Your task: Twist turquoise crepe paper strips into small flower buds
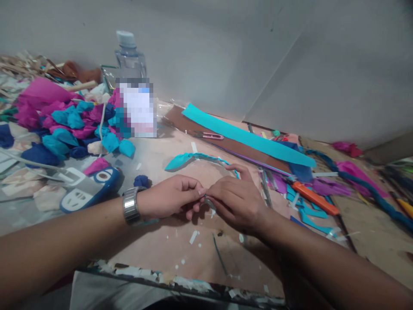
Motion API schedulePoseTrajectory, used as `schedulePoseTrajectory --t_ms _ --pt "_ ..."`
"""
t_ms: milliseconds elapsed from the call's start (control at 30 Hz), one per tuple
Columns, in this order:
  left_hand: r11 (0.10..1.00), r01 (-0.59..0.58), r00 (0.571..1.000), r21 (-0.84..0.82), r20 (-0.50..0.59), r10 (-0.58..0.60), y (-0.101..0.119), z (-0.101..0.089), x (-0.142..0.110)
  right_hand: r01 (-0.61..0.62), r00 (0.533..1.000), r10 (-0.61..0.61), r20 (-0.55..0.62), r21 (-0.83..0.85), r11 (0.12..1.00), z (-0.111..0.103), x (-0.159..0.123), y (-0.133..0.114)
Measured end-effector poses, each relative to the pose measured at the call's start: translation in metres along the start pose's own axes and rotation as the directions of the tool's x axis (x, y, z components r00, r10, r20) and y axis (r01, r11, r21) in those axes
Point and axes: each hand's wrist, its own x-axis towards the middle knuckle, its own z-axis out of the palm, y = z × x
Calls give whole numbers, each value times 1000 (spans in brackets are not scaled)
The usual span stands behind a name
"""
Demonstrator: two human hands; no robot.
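Observation:
My left hand [172, 196], with a metal watch on the wrist, and my right hand [235, 198] meet at the middle of the table. Both pinch the near end of a thin curved wire [206, 157] wrapped in turquoise paper. The wire arcs away from my fingers toward the left and ends in a flat turquoise tip. The fingers of both hands are closed around the spot where they meet. What lies between the fingertips is mostly hidden.
A pile of crumpled pink, turquoise and blue paper [64, 120] lies at the left beside a water bottle [130, 60]. A long turquoise strip [248, 137] lies on brown card. An orange cutter [314, 198], a blue tape dispenser [90, 189] and paper scraps lie about.

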Motion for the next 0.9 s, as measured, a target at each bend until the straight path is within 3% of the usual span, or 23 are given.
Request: schedulePoseTrajectory --t_ms 300,400,500,667,900 --pt "964 -151 985 221 -46 164 -1 -2 0 -49 996 53 -69 55 997 9 -1 4" --pt "909 -212 966 360 -65 251 0 -1 -2 -47 995 52 -87 55 997 8 0 3" --pt "763 -288 917 579 -63 394 2 -1 -4 -48 994 53 -92 56 997 6 0 2" --pt "490 -329 852 807 30 522 2 -4 -6 -64 994 70 -87 73 995 8 -1 2" --pt "72 -338 743 938 219 632 -6 -4 -4 -121 993 121 9 172 978 11 -2 3"
